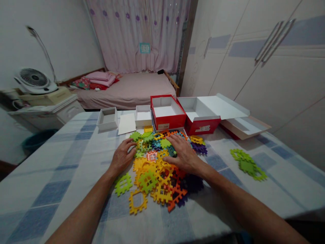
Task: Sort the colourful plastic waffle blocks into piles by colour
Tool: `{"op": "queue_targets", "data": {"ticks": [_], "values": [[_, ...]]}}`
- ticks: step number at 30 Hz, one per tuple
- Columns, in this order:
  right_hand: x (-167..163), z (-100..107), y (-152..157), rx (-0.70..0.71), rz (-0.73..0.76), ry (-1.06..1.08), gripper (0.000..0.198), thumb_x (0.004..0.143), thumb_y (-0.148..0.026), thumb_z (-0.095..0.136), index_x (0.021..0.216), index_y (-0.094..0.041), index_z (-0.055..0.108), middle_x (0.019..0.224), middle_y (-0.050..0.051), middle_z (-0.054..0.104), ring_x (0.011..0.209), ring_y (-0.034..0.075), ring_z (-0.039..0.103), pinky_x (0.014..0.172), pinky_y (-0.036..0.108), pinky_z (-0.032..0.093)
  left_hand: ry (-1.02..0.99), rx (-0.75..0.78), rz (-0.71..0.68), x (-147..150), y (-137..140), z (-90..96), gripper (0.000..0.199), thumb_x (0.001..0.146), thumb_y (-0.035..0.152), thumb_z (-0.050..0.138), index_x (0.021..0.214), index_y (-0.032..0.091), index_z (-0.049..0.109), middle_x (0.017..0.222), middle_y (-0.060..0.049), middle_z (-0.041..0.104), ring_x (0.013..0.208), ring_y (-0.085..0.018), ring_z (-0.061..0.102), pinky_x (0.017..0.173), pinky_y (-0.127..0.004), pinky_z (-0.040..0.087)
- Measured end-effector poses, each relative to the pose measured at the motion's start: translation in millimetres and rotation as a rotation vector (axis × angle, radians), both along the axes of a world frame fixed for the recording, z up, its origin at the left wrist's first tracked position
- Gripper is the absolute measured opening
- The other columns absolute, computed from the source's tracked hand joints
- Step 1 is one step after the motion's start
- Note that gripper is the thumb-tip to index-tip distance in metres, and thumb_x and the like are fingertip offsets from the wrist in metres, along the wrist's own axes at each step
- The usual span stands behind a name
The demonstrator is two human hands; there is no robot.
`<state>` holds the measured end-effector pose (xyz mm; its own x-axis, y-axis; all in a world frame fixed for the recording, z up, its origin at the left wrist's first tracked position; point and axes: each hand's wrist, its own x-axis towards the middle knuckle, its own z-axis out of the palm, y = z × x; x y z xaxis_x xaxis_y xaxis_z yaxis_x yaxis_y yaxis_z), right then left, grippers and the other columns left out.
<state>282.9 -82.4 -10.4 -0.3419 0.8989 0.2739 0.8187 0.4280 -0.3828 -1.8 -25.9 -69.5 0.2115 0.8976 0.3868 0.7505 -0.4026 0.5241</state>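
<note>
Clock ctr = heap. Status (judged): early-ish; most interlocking plastic tiles (158, 169) are lying loose, mixed cols, in heap. One all-green tile cluster (247, 166) is sitting well apart at 3 o'clock. Left over: bulk of heap, plus yellow frame tile (138, 208) at 7 & green window tile (123, 184) at 8, both lying by its edge. Red box (172, 121), approx 12–1, & white box (108, 126), approx 10–11, are standing open on surface (40, 217).

Posn: tiles are lying btwn hands. L hand (123, 156) is resting at 9–10, fingers bent by heap edge; can't tell if gripping. R hand (183, 154) is resting over tiles at 2, thumb & fingers standing wide apart.
</note>
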Motion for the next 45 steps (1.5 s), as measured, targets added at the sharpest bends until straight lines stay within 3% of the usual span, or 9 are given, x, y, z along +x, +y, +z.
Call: {"op": "queue_targets", "data": {"ticks": [3,8,13,18,22,30,37,41,45], "values": [[-13.3,-6.9,7.2,-0.027,-0.042,-0.114,0.083,0.075,-0.063,0.059,0.141,-0.017,0.039,0.147,0.018,0.036,0.139,0.035,0.024,0.109,0.054,0.021,-0.011,0.003,0.003,1.1,-1.3,1.3,0.03,0.085,0.038,0.043,0.095,0.019,0.064,0.123,-0.009,0.056,0.117,-0.024,0.052,0.105,-0.042,0.039],[-16.8,-11.2,11.6,-0.038,-0.061,-0.127,0.077,0.076,-0.057,0.061,0.138,-0.016,0.042,0.14,0.016,0.047,0.136,0.034,0.028,0.108,0.052,0.021,-0.009,-0.006,0.005,1.8,-2.5,1.5,0.03,0.084,0.036,0.044,0.096,0.018,0.065,0.123,-0.01,0.056,0.117,-0.024,0.052,0.105,-0.041,0.039],[-11.8,-12.5,9.6,-0.022,-0.038,-0.057,0.059,0.081,-0.047,0.061,0.131,-0.017,0.05,0.129,0.014,0.055,0.132,0.03,0.034,0.106,0.048,0.024,0.002,0.001,-0.001,1.0,-2.0,0.9,0.03,0.085,0.035,0.044,0.097,0.017,0.065,0.123,-0.011,0.055,0.117,-0.024,0.052,0.105,-0.042,0.039],[-9.3,-15.0,9.7,0.028,-0.036,0.064,0.028,0.086,-0.033,0.055,0.109,-0.019,0.061,0.113,0.009,0.062,0.116,0.024,0.049,0.1,0.041,0.032,0.009,-0.004,-0.001,1.1,-2.0,2.2,0.029,0.085,0.036,0.045,0.097,0.017,0.064,0.123,-0.011,0.056,0.117,-0.024,0.052,0.106,-0.042,0.038],[-8.3,-16.4,10.2,0.081,-0.042,0.094,0.017,0.089,-0.025,0.051,0.1,-0.019,0.063,0.104,0.006,0.064,0.104,0.021,0.054,0.094,0.035,0.034,0.01,-0.006,0.001,1.6,-2.6,3.3,0.03,0.085,0.035,0.045,0.098,0.017,0.064,0.123,-0.01,0.056,0.118,-0.024,0.052,0.105,-0.042,0.039],[-4.6,-14.4,9.3,0.198,-0.201,-0.137,0.024,0.093,-0.033,0.044,0.104,-0.02,0.061,0.1,0.009,0.062,0.093,0.023,0.054,0.081,0.034,0.033,0.011,0.017,0.004,2.9,-3.6,2.4,0.03,0.084,0.034,0.045,0.097,0.017,0.066,0.122,-0.01,0.056,0.115,-0.024,0.054,0.104,-0.041,0.041],[-7.6,-9.2,-0.9,0.206,-0.21,-0.247,0.055,0.082,-0.057,0.054,0.12,-0.017,0.054,0.107,0.013,0.061,0.098,0.029,0.053,0.083,0.04,0.032,0.01,0.049,0.017,5.8,-5.1,3.7,0.03,0.084,0.032,0.043,0.094,0.017,0.066,0.119,-0.01,0.057,0.113,-0.024,0.055,0.104,-0.041,0.041],[-6.5,-7.0,-2.5,0.155,-0.165,-0.249,0.041,0.084,-0.047,0.056,0.113,-0.018,0.058,0.105,0.012,0.063,0.096,0.028,0.055,0.083,0.039,0.034,0.011,0.041,0.018,5.2,-4.6,4.2,0.03,0.083,0.033,0.043,0.094,0.018,0.066,0.119,-0.009,0.057,0.113,-0.023,0.055,0.103,-0.04,0.042],[-5.0,-5.3,0.1,0.112,-0.1,-0.117,0.031,0.085,-0.036,0.057,0.11,-0.018,0.061,0.102,0.01,0.065,0.097,0.025,0.056,0.085,0.038,0.036,0.01,0.039,0.006,4.2,-3.6,3.1,0.031,0.084,0.036,0.042,0.093,0.018,0.065,0.119,-0.009,0.057,0.113,-0.022,0.055,0.104,-0.04,0.041]]}}
